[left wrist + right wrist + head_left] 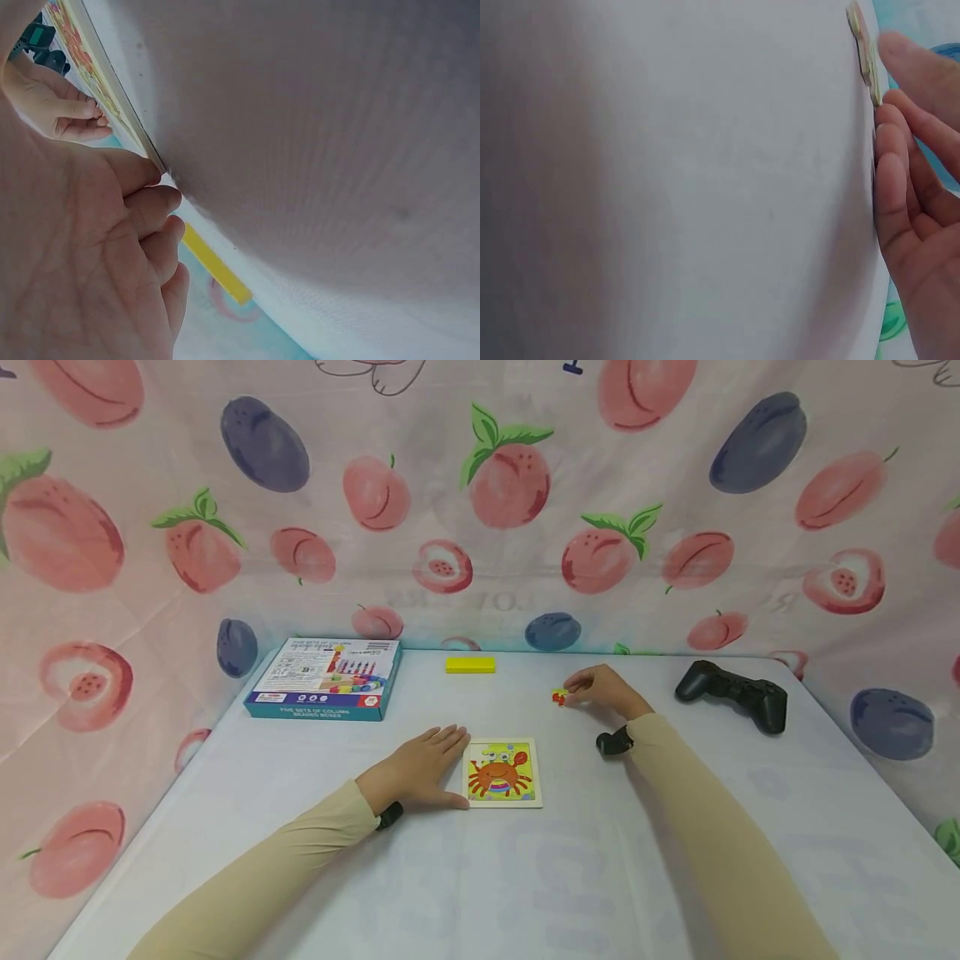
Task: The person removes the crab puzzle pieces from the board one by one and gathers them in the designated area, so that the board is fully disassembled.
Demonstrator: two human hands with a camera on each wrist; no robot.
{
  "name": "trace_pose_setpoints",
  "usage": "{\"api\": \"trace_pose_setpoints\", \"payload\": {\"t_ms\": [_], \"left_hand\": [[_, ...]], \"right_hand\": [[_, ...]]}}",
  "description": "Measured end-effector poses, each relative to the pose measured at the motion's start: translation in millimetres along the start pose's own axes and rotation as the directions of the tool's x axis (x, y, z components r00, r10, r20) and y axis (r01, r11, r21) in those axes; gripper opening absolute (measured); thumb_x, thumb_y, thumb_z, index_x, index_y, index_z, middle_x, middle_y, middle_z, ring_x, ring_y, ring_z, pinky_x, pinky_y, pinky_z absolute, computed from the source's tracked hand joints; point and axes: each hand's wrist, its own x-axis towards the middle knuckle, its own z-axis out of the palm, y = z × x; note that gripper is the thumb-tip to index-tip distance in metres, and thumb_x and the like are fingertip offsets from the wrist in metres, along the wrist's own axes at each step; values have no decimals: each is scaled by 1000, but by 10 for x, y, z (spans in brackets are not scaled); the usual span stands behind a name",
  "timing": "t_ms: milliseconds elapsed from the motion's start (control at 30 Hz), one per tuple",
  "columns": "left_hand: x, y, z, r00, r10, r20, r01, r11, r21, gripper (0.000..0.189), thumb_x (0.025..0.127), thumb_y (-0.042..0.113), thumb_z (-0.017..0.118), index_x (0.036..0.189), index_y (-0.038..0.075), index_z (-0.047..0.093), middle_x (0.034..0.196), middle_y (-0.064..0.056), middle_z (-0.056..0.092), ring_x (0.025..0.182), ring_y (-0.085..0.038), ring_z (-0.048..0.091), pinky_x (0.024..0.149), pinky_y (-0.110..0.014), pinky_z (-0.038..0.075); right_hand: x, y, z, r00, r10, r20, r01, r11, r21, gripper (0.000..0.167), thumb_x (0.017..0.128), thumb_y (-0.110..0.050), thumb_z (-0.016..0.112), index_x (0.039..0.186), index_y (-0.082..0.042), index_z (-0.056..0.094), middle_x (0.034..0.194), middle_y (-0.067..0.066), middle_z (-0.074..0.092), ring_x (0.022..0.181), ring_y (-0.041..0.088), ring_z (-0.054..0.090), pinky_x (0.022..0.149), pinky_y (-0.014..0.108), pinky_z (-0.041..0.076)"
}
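Note:
A square crab puzzle in a white frame lies on the table. My left hand rests beside it, fingers extended, with the thumb and fingertips touching the frame's left edge. In the left wrist view, the frame's edge meets the fingertips of the left hand. Farther back, my right hand reaches to a small red and yellow puzzle piece. The right wrist view has that piece flat on the table at the fingertips of the right hand, without a visible grip.
A yellow block lies near the table's back edge. To its left is a flat boxed set. A black game controller sits at the back right. Behind the white table hangs a fruit-patterned cloth.

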Motion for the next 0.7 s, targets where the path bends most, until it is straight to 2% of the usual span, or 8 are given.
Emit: {"api": "trace_pose_setpoints", "payload": {"t_ms": [233,433,700], "left_hand": [[11,-3,2,1000,-3,6,3,1000,3,103,78,72,52,150,7,20,158,-8,21,147,-23,17,121,-38,16],[15,-7,13,1000,1,4,-1,1000,-10,103,78,72,53,150,7,20,157,-8,21,147,-24,17,121,-38,16],[8,-15,11,1000,-1,2,1,1000,-15,102,78,71,54,150,7,20,158,-8,21,147,-24,17,121,-38,16]], "right_hand": [[-2,-8,-5,999,0,40,1,1000,-17,35,80,-12,74,113,-5,67,107,11,64,92,21,52,80,25,46],[-11,-31,12,999,12,38,-11,1000,-21,33,80,-10,73,112,-4,68,102,10,63,91,21,51,79,25,45],[-22,-57,14,999,-10,40,11,999,-36,35,79,-10,74,113,-3,67,106,12,64,92,21,52,82,27,46]]}}
